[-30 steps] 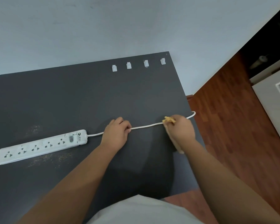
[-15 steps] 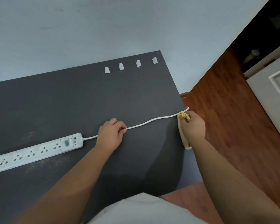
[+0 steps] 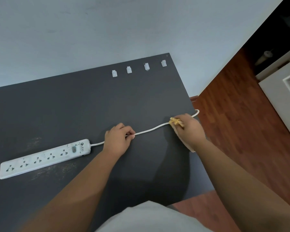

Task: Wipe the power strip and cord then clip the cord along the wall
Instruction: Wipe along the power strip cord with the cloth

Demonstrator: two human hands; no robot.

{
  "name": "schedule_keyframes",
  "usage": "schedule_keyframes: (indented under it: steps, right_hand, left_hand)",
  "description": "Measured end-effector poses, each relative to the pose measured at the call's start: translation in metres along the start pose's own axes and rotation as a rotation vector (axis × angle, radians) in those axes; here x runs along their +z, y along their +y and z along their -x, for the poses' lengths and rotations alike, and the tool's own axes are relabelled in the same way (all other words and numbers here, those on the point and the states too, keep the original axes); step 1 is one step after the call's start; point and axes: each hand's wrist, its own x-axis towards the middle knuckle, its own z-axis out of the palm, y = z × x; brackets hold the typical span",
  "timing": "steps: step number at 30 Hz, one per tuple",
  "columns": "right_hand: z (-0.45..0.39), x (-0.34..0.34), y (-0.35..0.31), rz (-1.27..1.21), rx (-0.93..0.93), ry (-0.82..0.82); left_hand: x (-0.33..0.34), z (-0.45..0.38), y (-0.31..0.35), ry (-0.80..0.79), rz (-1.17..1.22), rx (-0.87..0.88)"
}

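Note:
A white power strip [image 3: 43, 159] lies on the dark grey table [image 3: 74, 111] at the left. Its white cord [image 3: 151, 130] runs right across the table and drops over the right edge. My left hand [image 3: 118, 141] pinches the cord a short way from the strip. My right hand [image 3: 189, 129] grips a yellowish cloth [image 3: 175, 122] wrapped around the cord near the table's right edge. Several small white cord clips [image 3: 129, 69] stand in a row at the table's back edge, by the pale wall.
The pale blue wall [image 3: 107, 30] rises behind the table. Wooden floor [image 3: 238, 123] lies to the right, with a white door [image 3: 285, 97] at the far right. Dusty smudges mark the table around the strip.
My right hand slid the cloth along the cord out to the table's right edge, then back a little toward the left. My left hand kept its pinch on the cord.

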Motion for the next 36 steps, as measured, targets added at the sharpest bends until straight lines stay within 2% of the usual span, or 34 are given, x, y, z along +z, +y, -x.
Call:
schedule_keyframes:
  steps: [2, 4, 5, 9, 11, 13, 15, 17, 21, 24, 26, 31, 34, 36]
  right_hand:
    - [-0.009, -0.011, 0.006, -0.072, 0.189, 0.172]
    - [-0.012, -0.015, 0.01, -0.032, 0.353, 0.212]
    - [-0.01, -0.011, 0.004, 0.011, 0.339, 0.156]
    - [0.013, 0.028, -0.043, 0.084, -0.06, -0.197]
    - [0.011, 0.029, -0.054, 0.038, -0.071, -0.135]
    - [-0.003, 0.02, -0.053, -0.023, 0.079, -0.004]
    - [-0.009, 0.017, -0.051, 0.026, 0.188, -0.007]
    - [-0.001, 0.027, -0.063, 0.101, 0.121, -0.083]
    - [0.031, 0.061, -0.101, 0.102, -0.15, -0.304]
    - [0.024, 0.06, -0.102, 0.023, -0.063, -0.165]
    - [0.019, 0.058, -0.094, 0.023, 0.016, -0.111]
    - [0.028, 0.075, -0.11, 0.072, -0.083, -0.182]
    - [0.031, 0.086, -0.127, 0.083, -0.142, -0.237]
    - [0.028, 0.086, -0.132, 0.042, -0.115, -0.209]
  left_hand:
    - [-0.001, -0.002, 0.0, -0.011, 0.003, -0.018]
    - [0.0, -0.001, 0.0, -0.02, 0.003, -0.033]
    - [-0.001, 0.0, 0.001, -0.022, 0.006, -0.036]
    - [-0.001, 0.002, 0.001, 0.002, 0.013, -0.03]
    - [-0.002, 0.002, 0.002, -0.004, 0.015, -0.023]
    - [-0.003, 0.001, 0.002, -0.005, 0.023, -0.017]
    - [-0.003, 0.002, 0.001, -0.002, 0.017, -0.011]
    - [-0.001, 0.003, 0.001, 0.003, 0.009, -0.007]
    - [-0.001, 0.003, 0.0, 0.007, -0.035, 0.028]
    - [-0.008, 0.007, -0.004, -0.019, -0.102, 0.085]
    - [-0.018, 0.014, -0.017, 0.022, -0.155, 0.069]
    - [-0.046, 0.041, -0.061, 0.158, -0.206, -0.049]
    - [-0.056, 0.054, -0.077, 0.18, -0.221, -0.09]
    - [-0.059, 0.061, -0.083, 0.179, -0.209, -0.107]
